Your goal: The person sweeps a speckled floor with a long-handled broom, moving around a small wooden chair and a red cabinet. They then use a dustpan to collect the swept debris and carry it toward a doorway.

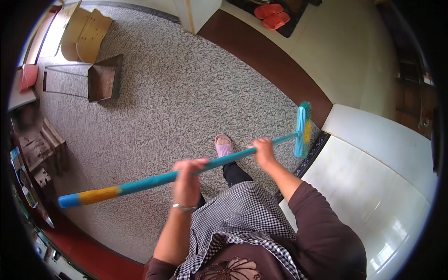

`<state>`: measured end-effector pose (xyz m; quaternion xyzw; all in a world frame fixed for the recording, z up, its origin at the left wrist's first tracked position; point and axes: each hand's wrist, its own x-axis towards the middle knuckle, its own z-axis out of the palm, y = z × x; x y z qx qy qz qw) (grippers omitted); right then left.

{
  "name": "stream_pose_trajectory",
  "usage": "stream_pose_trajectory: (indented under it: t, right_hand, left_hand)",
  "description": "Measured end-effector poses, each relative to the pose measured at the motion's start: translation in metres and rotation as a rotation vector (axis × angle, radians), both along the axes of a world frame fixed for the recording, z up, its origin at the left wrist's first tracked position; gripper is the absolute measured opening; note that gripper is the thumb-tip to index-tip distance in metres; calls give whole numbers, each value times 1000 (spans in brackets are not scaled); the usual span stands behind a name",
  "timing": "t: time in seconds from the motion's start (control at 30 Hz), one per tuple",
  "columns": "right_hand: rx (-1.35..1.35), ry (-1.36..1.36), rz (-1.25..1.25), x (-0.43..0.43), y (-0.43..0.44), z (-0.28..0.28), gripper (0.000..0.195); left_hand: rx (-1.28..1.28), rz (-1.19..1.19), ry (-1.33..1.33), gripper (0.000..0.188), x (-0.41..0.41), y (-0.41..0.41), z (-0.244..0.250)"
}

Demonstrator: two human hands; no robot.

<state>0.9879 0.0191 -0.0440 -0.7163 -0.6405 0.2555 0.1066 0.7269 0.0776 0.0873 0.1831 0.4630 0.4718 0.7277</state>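
Observation:
Across my body lies a long-handled push broom, its teal handle (147,183) ending in yellow and blue at the left. My left hand (187,178) grips the handle near its middle; a bracelet circles that wrist. Closer to the brush, my right hand (263,154) is wrapped around the same handle. The light-blue broom head (300,133), with green and yellow bristles, is at the right, near the white tiled wall and the brown threshold strip. Whether the bristles touch anything cannot be told. A slippered foot (224,145) shows beyond the handle.
Grey speckled carpet (168,87) covers the floor. A metal dustpan (103,80) stands at the upper left beside a wooden chair (87,35). Wooden stools (42,143) line the left side. A brown threshold (262,63) borders pale tiles bearing red slippers (272,16). White tiling (364,175) rises at my right.

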Motion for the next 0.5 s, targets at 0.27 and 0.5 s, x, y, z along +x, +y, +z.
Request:
stream_pose_trajectory:
  t: [0.27, 0.5]
  right_hand:
    - [70, 259, 197, -141, 48, -55, 9]
    - [3, 595, 513, -402, 113, 54, 12]
  left_hand:
    - [0, 342, 327, 21, -99, 12, 37]
    - [364, 661, 570, 34, -249, -3, 180]
